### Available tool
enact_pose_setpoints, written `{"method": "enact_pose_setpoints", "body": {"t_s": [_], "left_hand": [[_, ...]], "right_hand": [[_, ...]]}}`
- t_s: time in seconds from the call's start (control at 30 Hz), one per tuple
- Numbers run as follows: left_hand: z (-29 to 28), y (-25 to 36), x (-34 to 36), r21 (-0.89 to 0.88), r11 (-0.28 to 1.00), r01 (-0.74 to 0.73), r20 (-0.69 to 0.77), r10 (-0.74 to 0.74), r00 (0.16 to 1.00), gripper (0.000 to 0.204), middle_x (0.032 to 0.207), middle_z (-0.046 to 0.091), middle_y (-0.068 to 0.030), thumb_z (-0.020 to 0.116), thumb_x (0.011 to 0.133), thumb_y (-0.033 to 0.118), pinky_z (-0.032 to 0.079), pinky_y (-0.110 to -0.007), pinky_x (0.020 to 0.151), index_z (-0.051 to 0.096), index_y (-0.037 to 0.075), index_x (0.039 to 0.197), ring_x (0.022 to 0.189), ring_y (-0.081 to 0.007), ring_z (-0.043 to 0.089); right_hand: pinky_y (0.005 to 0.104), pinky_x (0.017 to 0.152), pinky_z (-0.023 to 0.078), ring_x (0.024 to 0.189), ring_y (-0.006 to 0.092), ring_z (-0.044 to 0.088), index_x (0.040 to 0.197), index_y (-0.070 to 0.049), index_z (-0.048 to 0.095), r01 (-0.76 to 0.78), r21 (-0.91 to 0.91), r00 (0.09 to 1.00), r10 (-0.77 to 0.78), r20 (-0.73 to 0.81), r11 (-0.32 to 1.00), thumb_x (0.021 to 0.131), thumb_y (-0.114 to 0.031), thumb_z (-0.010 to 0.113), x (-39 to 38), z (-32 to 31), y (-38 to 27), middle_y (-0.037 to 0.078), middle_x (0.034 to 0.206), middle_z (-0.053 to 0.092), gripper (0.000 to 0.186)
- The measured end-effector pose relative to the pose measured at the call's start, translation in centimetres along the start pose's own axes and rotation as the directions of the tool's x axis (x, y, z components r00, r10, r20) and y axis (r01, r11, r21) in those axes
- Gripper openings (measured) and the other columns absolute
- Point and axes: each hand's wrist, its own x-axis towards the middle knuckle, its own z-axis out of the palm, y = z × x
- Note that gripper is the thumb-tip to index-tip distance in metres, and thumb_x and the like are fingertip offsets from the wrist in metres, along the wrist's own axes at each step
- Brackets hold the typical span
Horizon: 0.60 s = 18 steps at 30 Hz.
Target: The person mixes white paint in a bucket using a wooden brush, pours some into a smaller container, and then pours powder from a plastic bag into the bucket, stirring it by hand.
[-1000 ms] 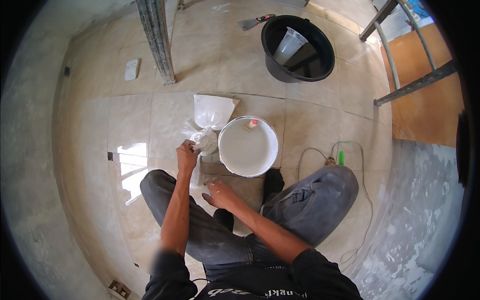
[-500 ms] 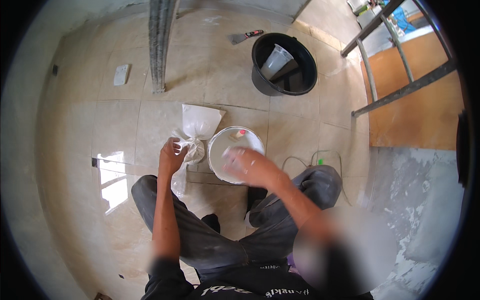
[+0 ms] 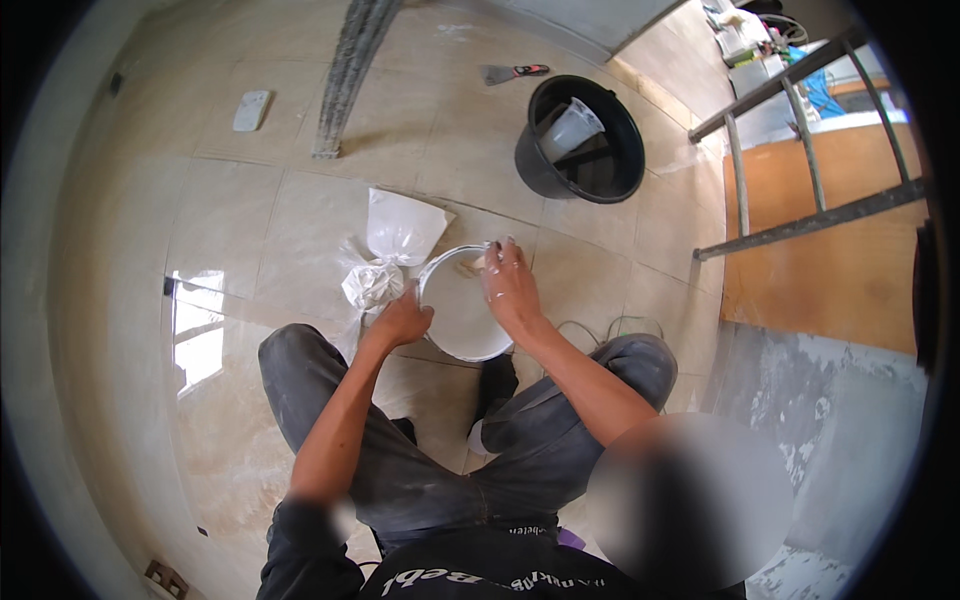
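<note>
A white bucket (image 3: 455, 352) with pale contents stands on the floor between my knees. My left hand (image 3: 402, 318) is closed on its left rim, thumb toward the bucket. At the far right rim, my right hand (image 3: 512, 290), smeared with white, has its fingers curled downward. Those fingers hide whatever they hold. A small beige piece (image 3: 470, 266) shows inside the bucket beside them. Left of the bucket lies a knotted clear plastic bag (image 3: 405, 228) of white material, its twisted neck (image 3: 372, 286) close to my left hand.
A black tub (image 3: 545, 170) holding a translucent plastic cup (image 3: 573, 128) stands farther off, near a scraper (image 3: 515, 73). A metal post (image 3: 350, 80) rises at the back. Right, a ladder (image 3: 810, 218) leans by an orange-brown board (image 3: 820, 270). A white block (image 3: 252, 110) lies far left.
My left hand has left the bag's twisted neck and moved right to the bucket's rim. My right hand has shifted to the bucket's far right rim, over where a red-tipped thing showed.
</note>
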Motion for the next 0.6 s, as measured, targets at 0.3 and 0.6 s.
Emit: {"method": "enact_pose_setpoints", "body": {"t_s": [0.3, 0.6], "left_hand": [[1.3, -0.6, 2.5, 0.038, 0.995, -0.087, -0.206, 0.093, 0.974, 0.048, 0.087, 0.055, -0.0430, 0.044, 0.080, 0.011, 0.041, -0.058, 0.084, 0.032, -0.015, 0.118, 0.089, -0.0567, 0.054], [1.4, 1.4, 1.2, 0.004, 0.967, -0.256, -0.072, 0.256, 0.964, 0.064, 0.089, 0.056, -0.0409, 0.042, 0.078, 0.003, 0.043, -0.054, 0.084, 0.020, -0.011, 0.137, 0.091, -0.0534, 0.055]], "right_hand": [[0.0406, 0.089, 0.047, 0.108, 0.0370, 0.053, 0.121, 0.008, 0.045, 0.023, 0.272, 0.985, 0.026, -0.173, 0.962, 0.086, -0.009, 0.056, -2.6, 3.3, -0.6, 0.024, 0.117, 0.049, 0.041], [0.0433, 0.091, 0.043, 0.107, 0.0377, 0.054, 0.111, 0.006, 0.050, -0.414, 0.619, 0.855, 0.519, 0.013, 0.667, 0.084, -0.026, 0.065, -3.0, 6.3, -0.2, 0.026, 0.113, 0.055, 0.045]]}}
